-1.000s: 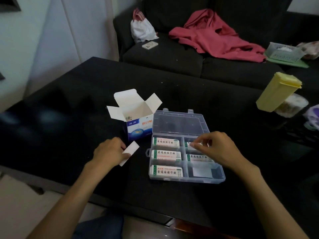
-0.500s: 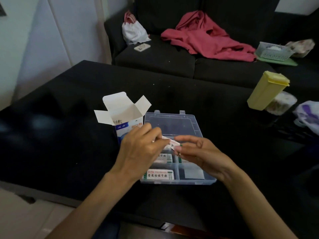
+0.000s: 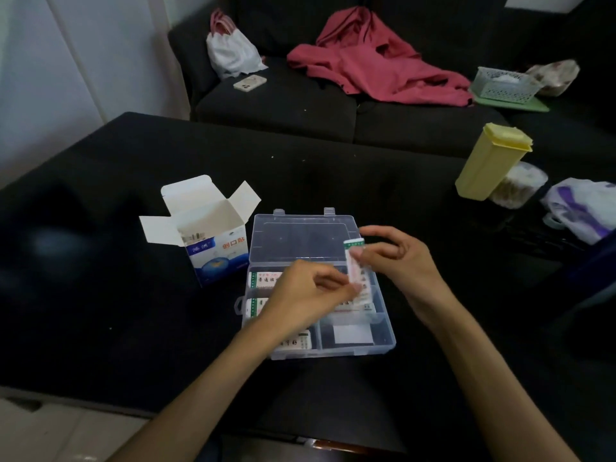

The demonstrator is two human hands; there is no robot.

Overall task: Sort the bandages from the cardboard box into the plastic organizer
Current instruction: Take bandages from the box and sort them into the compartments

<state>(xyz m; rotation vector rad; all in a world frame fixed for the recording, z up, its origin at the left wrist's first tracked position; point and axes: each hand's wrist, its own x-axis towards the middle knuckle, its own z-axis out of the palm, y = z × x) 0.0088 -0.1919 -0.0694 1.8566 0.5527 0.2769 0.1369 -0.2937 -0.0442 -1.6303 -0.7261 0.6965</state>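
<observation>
Both hands are working above the plastic organizer (image 3: 383,341), which is lying open on the black table (image 3: 100,311) with its clear lid (image 3: 300,235) folded flat away from the person. The right hand (image 3: 400,261) is pinching a bandage (image 3: 354,261) between thumb and forefinger, holding it nearly upright over the organizer's far right compartment, with the other fingers loosely spread. The left hand (image 3: 306,295) is curling its fingers, and its fingertips are meeting the lower end of the same bandage; whether they are actually gripping it cannot be told because of blur. Stacked bandages (image 3: 263,280) are lying in the left-hand compartments and in the right column, partly hidden by the left hand. The near right compartment is holding a flat white piece (image 3: 352,333). The cardboard box (image 3: 213,248) is standing upright just beside the organizer's left far corner, with its top flaps spread open. A yellow container (image 3: 490,161) is standing at the table's far right, well apart from the organizer. A red garment (image 3: 376,65) is lying on the dark sofa (image 3: 283,108) beyond the table.
</observation>
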